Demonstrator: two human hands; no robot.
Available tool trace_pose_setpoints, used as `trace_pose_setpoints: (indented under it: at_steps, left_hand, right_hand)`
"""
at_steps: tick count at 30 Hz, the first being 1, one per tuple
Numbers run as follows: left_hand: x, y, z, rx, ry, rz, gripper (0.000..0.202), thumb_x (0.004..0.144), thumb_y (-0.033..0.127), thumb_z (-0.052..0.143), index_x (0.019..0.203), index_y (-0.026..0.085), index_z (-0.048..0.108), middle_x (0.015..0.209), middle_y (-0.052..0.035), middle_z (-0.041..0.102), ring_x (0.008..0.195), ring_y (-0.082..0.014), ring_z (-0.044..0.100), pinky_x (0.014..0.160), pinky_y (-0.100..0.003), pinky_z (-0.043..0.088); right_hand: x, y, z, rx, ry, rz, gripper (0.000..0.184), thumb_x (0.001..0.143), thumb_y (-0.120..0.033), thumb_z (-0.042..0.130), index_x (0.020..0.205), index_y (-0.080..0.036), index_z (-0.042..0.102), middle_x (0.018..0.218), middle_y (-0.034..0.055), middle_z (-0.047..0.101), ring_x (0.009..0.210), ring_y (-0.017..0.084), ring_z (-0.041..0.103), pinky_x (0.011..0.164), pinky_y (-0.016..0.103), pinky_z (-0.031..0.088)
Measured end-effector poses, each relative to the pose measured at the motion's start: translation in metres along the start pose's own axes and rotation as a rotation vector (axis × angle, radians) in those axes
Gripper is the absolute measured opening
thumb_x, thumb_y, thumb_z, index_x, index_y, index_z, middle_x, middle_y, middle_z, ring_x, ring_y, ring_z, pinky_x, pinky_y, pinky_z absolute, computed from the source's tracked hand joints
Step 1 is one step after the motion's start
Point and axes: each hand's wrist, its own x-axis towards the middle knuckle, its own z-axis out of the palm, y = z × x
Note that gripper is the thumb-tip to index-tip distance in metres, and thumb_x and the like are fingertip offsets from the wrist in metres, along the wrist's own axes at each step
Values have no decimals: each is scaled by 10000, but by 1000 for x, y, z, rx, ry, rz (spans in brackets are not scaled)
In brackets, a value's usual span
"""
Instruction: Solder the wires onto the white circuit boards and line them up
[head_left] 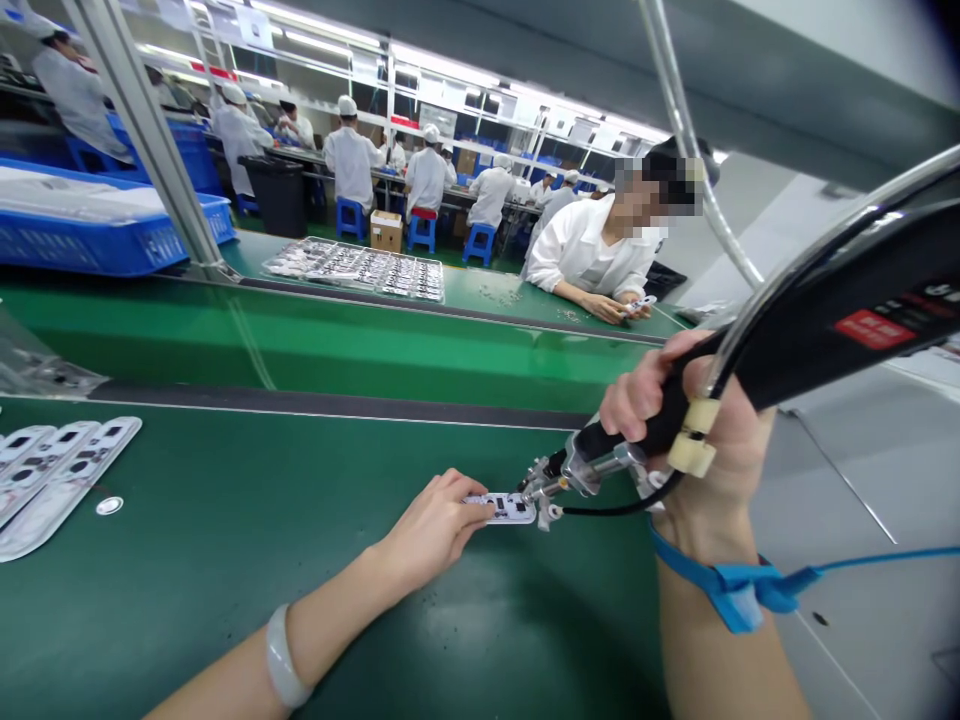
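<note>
A small white circuit board [511, 508] with rounded ends and dark parts lies on the green bench top. My left hand [444, 520] pinches its left end between thumb and fingers, partly covering it. My right hand [701, 440] is wrapped round a black power screwdriver [840, 300] with a red label. Its metal nose, fitted with a thin black hose, points down-left at the board's right end. Whether the tip touches the board cannot be made out. A blue wrist strap [731, 585] circles my right wrist.
White board panels [67, 475] lie at the left beside a small round disc [109, 506]. Behind a green conveyor belt [360, 350], more panels [360, 270] and a blue basket [97, 225] rest. A co-worker [596, 245] in white handles a small part opposite.
</note>
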Motion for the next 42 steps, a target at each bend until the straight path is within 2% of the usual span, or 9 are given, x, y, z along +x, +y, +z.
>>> trace_pose_setpoints:
  at_steps: [13,32,39,42]
  left_hand:
    - [1,1,-3,3,-10,-5,271,961,183,457,1095,188,693,1132,-100,648,971,-249,540,812,-393,488]
    - [2,0,-1,21,-10,-10,261,959,182,464,1090,200,688,1134,-99,641,982,-253,544,798,-393,482]
    - [1,0,-2,5,-16,3,259,962,188,461,1083,192,689,1136,-101,637,985,-248,538,822,-381,470]
    - [0,-1,-3,10,-6,-7,264,964,182,452,1091,198,683,1137,-97,635,970,-242,535,805,-371,466]
  right_hand:
    - [-2,-2,4,-16,43,23,191,693,-305,742,737,-192,594,475,-49,479,340,110,413,349,258,350]
    - [-2,-1,4,-45,-28,20,175,735,-288,705,710,-208,551,498,-61,472,344,105,406,343,268,339]
    - [-9,6,14,-4,-40,32,227,665,-288,753,742,-209,554,491,-57,496,333,114,401,327,278,313]
    - [-5,-5,-3,-59,-1,14,204,691,-348,727,775,-225,588,500,-52,468,352,116,401,353,294,308]
